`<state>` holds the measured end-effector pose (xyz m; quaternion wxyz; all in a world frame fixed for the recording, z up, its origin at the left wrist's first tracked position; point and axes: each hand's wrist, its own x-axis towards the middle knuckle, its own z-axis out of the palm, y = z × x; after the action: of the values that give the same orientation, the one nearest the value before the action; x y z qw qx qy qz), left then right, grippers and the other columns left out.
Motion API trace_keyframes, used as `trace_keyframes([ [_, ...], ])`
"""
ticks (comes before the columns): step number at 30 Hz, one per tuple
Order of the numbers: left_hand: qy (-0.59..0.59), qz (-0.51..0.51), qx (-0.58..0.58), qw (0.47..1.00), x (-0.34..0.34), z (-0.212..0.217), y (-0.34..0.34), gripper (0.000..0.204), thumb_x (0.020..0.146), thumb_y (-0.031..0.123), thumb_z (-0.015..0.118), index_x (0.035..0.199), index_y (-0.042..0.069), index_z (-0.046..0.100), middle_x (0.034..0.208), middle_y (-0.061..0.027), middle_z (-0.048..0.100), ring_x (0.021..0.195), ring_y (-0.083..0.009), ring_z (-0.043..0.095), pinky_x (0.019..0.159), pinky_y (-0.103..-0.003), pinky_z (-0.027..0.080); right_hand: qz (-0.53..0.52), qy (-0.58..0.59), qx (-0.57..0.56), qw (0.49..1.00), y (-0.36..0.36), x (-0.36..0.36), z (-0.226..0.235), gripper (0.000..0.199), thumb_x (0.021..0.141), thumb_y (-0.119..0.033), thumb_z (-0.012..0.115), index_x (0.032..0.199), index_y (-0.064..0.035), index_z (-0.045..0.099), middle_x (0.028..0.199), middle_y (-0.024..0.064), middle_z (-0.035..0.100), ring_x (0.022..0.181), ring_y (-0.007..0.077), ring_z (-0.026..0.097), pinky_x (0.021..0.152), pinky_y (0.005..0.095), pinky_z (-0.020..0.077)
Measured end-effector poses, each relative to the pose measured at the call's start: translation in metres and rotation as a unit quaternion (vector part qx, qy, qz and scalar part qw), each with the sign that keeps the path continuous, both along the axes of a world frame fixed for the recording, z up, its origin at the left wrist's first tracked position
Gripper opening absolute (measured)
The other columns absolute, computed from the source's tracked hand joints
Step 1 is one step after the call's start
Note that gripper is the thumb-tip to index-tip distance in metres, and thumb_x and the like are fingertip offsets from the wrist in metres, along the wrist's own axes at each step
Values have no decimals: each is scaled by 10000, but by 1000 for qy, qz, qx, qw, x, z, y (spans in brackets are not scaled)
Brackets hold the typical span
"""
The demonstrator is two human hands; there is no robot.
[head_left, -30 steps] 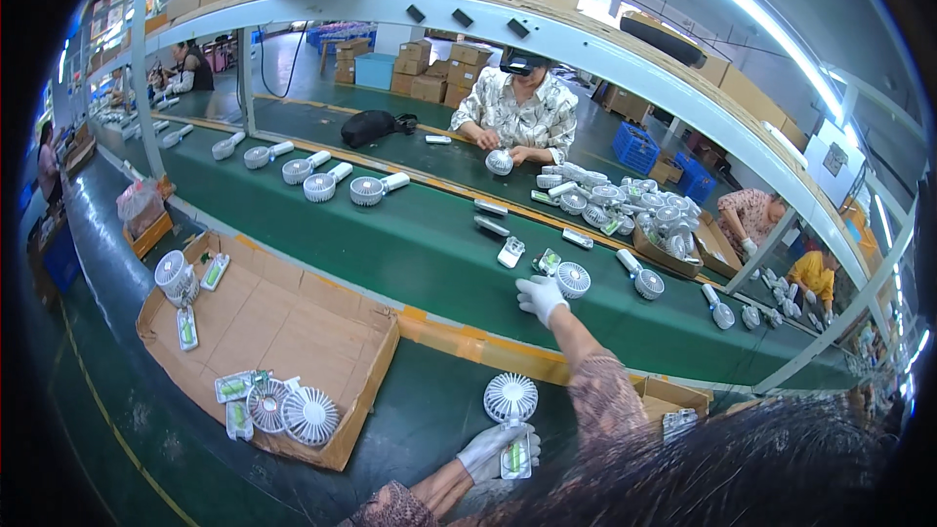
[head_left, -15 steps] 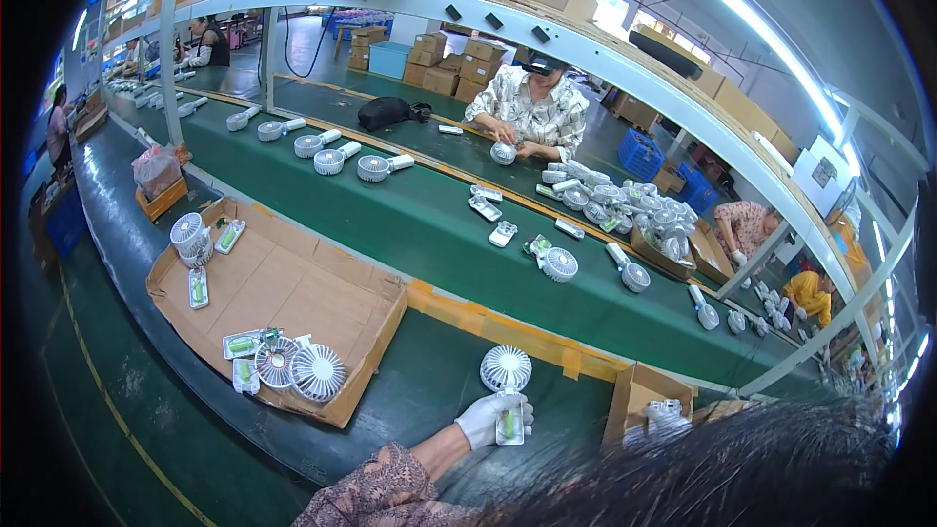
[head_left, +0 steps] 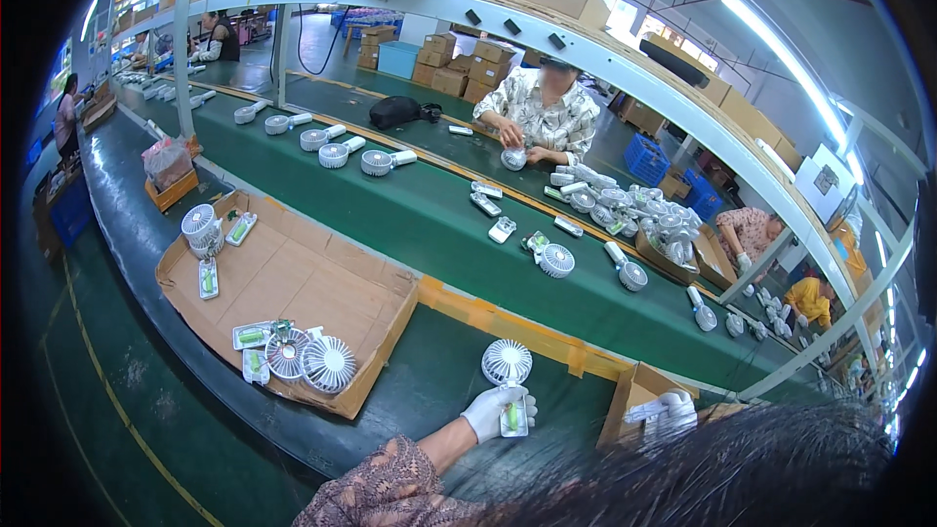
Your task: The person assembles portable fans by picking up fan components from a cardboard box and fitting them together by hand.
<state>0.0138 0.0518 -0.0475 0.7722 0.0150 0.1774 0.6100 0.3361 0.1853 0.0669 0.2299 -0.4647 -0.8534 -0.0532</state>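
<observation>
- Far left of the bench: pinkish translucent plastic bag of contents too blurred to name, sitting in a small orange-brown box.
- Next, a shallow brown cardboard tray. Upper left corner: white ribbed plastic fan heads stacked together. Near its lower edge: a white round slotted fan head against a second with its spokes showing; opened white handle shells with green cells just beside them.
- Left hand, white-gloved, on the dark green worktop right of the tray. Fingers wrapped around the opened handle of a white round slotted plastic fan; green cell exposed, head pointing away from the wearer. This grip is unchanged over the last second.
- Across the green belt, a co-worker in a patterned shirt handles another fan.
- On the belt, a white fan with its handle opened. A second ago the right hand was touching there; now it lies free, so the left alone keeps the held fan.
- Right: small open cardboard box. White-gloved right hand is now over it, near a pale elongated piece. Hair covers part; cannot tell whether the fingers are closed on it.
</observation>
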Motion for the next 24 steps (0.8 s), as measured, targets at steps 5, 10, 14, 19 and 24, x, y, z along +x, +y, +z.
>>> trace_keyframes([
  [5,0,-5,30,1000,3,-7,7,189,855,162,579,1001,46,553,922,-130,611,841,-288,623,770,-475,526,-10,170,-50,984,3,-16,-23,104,691,-12,578,778,-68,582,1027,155,597,909,334,587,736,410,492],
  [10,23,9,12,1000,2,-1,5,190,857,166,573,1001,46,548,915,-126,609,839,-288,622,770,-470,526,62,132,-9,989,-31,-63,34,103,698,-30,623,786,-1,577,966,142,616,842,293,611,730,353,492],
  [14,9,15,15,1000,3,0,5,201,847,174,596,993,46,544,892,-116,606,792,-271,624,704,-450,543,143,255,-128,948,-39,-119,15,203,713,-60,659,905,-18,611,938,119,616,838,264,606,731,334,482],
  [19,18,22,15,999,1,-9,2,195,859,170,571,1010,50,542,911,-129,608,833,-292,623,754,-483,527,206,81,-101,970,-45,-166,-13,211,724,-164,668,889,-46,609,989,110,610,858,274,611,723,364,492],
  [24,17,30,17,999,4,-7,2,184,860,164,576,997,48,539,904,-133,610,820,-288,628,729,-476,536,95,-55,-89,990,-17,-111,-52,163,691,-240,649,720,-81,630,752,109,605,721,304,604,656,417,487],
])
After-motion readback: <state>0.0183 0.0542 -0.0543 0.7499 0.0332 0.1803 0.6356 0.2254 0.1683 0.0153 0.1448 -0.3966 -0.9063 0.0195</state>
